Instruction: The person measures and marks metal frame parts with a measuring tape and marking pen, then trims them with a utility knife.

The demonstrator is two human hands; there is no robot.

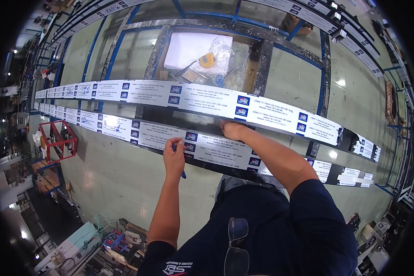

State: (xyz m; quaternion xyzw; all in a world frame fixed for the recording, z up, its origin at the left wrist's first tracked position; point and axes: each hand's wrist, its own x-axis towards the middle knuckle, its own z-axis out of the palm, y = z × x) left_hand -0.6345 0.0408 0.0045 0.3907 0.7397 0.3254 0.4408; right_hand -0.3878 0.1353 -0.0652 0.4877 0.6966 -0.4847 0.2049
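Two long bars covered in white printed film lie across a blue frame: a far bar (207, 100) and a near bar (221, 151). My left hand (174, 155) is at the near bar's edge, its fingers closed round a blue pen (184, 174), whose lower end shows below the hand. My right hand (232, 130) reaches over the near bar into the gap between the two bars. Its fingertips are bent down at the near bar's far edge, and what they hold, if anything, is hidden.
Beyond the bars, a tray (257, 64) holds white paper (181, 48), clear plastic and a yellow tape measure (207, 60). A red metal frame (58, 141) stands at the left. More film-covered bars (308, 16) lie at the far side.
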